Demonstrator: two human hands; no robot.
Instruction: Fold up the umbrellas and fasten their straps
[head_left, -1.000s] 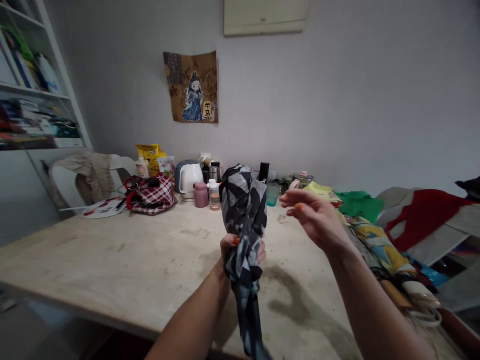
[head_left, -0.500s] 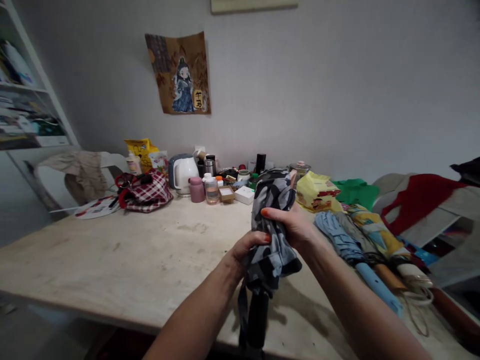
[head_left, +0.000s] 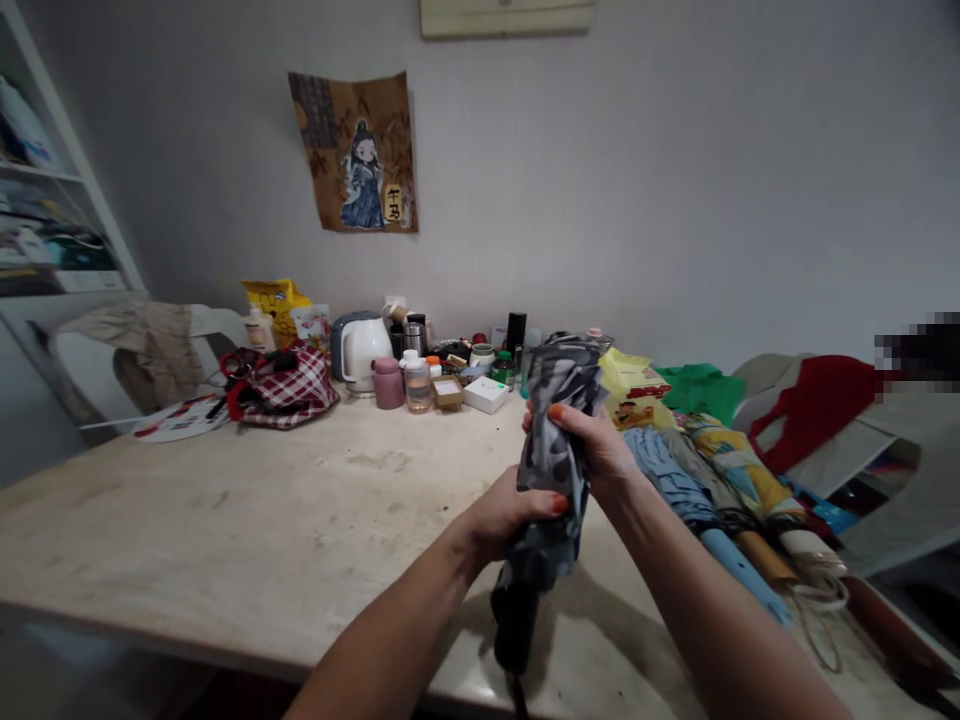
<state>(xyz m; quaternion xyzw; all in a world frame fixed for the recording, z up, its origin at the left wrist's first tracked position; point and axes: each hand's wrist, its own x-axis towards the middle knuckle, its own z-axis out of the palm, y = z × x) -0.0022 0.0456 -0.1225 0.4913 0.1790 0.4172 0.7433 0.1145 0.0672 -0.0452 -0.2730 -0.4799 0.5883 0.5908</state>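
Note:
A folded umbrella (head_left: 559,455) with grey and black camouflage-like cloth is held above the table, its black handle (head_left: 516,630) pointing down toward me. My left hand (head_left: 506,515) is closed around the lower part of the cloth, thumb across the front. Higher up, my right hand (head_left: 592,440) grips the cloth from the right side, with its thumb on the front face. Most of the fingers of both hands are hidden behind the umbrella. A thin dark strap hangs below the handle.
On the right of the table (head_left: 300,530) lie a blue umbrella (head_left: 667,475) and a yellow patterned one (head_left: 742,465), handles toward me. A yellow bag (head_left: 634,385) sits behind. Along the wall stand a kettle (head_left: 367,350), a pink jar (head_left: 388,383), a white box (head_left: 486,394) and a checked bag (head_left: 289,390).
The umbrella has shifted slightly right and its cloth looks narrower and more tightly gathered. Both hands have moved right with it, and the strap has swung to below the handle.

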